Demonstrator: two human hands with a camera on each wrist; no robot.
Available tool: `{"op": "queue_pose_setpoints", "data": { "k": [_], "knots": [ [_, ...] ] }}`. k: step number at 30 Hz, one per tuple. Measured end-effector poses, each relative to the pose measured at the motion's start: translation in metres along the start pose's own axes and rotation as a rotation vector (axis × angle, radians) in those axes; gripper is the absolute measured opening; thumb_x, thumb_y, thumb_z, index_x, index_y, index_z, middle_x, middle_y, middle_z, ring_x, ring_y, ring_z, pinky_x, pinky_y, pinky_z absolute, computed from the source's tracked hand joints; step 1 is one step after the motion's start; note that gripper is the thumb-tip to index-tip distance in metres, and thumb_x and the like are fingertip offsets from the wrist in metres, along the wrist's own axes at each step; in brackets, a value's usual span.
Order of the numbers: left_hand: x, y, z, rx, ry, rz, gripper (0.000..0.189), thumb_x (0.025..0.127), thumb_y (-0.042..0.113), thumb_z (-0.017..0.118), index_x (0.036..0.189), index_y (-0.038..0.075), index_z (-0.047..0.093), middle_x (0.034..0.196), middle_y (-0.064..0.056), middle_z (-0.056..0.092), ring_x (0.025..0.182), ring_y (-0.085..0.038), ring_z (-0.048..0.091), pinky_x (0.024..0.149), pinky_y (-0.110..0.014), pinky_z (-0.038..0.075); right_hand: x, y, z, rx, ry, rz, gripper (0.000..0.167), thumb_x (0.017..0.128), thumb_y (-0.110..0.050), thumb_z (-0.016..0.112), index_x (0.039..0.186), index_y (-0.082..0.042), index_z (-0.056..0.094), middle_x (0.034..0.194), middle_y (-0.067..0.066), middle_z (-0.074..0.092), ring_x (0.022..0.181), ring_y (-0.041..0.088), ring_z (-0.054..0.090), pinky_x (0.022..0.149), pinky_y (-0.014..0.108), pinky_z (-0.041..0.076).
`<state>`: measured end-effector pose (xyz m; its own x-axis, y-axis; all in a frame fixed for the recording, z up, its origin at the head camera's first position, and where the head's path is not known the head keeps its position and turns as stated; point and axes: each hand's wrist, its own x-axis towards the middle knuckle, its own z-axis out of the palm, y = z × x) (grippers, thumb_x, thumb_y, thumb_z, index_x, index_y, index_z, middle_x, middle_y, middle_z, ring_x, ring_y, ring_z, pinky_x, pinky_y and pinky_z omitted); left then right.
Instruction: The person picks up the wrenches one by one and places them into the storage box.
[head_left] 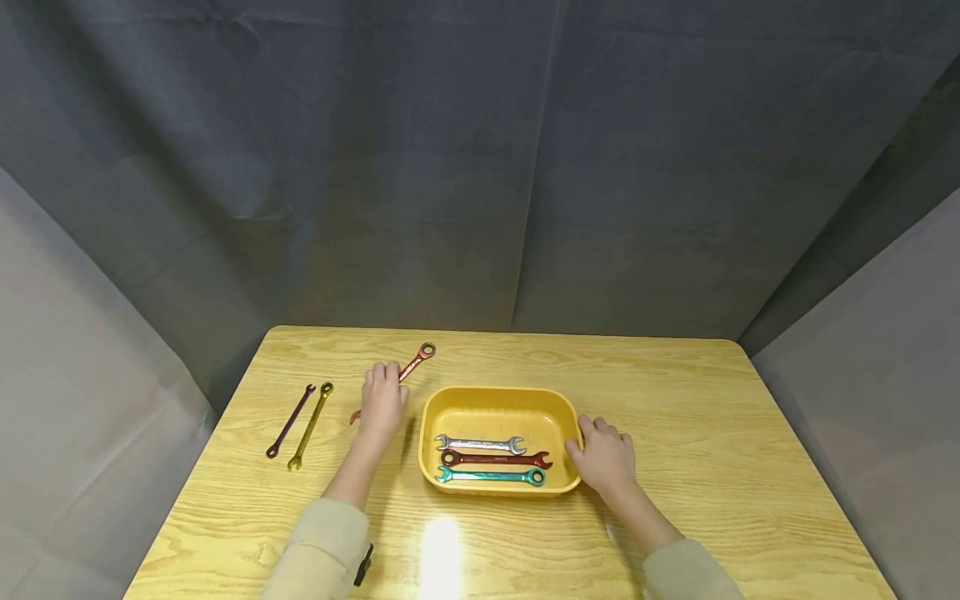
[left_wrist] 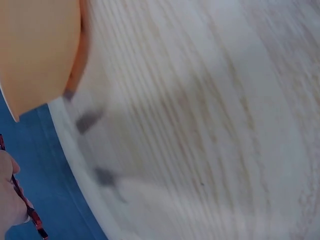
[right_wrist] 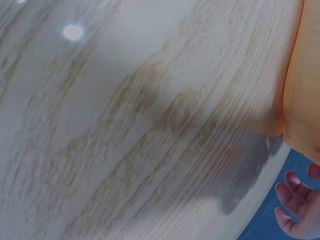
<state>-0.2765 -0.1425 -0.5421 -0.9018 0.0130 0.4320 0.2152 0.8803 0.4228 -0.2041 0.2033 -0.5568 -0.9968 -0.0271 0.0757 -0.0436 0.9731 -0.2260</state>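
Observation:
My left hand grips a red wrench over the table, left of a yellow plastic bin. The wrench's ring end points to the far right, and its open end shows on the other side of the hand. In the left wrist view, the fingers are curled round the red shaft. My right hand holds the bin's right wall, thumb over the rim, other fingers loosely bent outside. Inside the bin lie a silver wrench, a dark red wrench and a teal wrench.
Left of my left hand, a purple wrench and a gold wrench lie side by side on the wooden table. A grey curtain hangs behind the table's far edge.

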Motion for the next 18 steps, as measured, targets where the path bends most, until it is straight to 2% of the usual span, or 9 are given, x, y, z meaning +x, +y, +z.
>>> {"op": "queue_pose_setpoints", "data": {
  "k": [10,18],
  "knots": [
    [0.001,0.019,0.003,-0.002,-0.016,0.096,0.023,0.078,0.003,0.060,0.099,-0.001,0.052,0.091,-0.015,0.049,0.084,-0.030,0.046,0.069,-0.040,0.042,0.000,0.000,-0.001,0.001,-0.001,0.000,0.041,0.087,-0.035,0.051,0.118,-0.008,0.052,0.104,0.015,0.057,0.093,0.034,0.055,0.078,0.053,0.039],
    [0.000,0.035,0.006,-0.006,-0.086,0.192,0.022,0.081,0.005,0.062,0.099,0.001,0.051,0.088,-0.010,0.046,0.082,-0.026,0.043,0.069,-0.036,0.040,0.001,-0.001,-0.001,-0.001,-0.006,0.010,0.042,0.087,-0.035,0.051,0.119,-0.009,0.052,0.103,0.014,0.057,0.093,0.034,0.055,0.078,0.052,0.039]
  ]
}}
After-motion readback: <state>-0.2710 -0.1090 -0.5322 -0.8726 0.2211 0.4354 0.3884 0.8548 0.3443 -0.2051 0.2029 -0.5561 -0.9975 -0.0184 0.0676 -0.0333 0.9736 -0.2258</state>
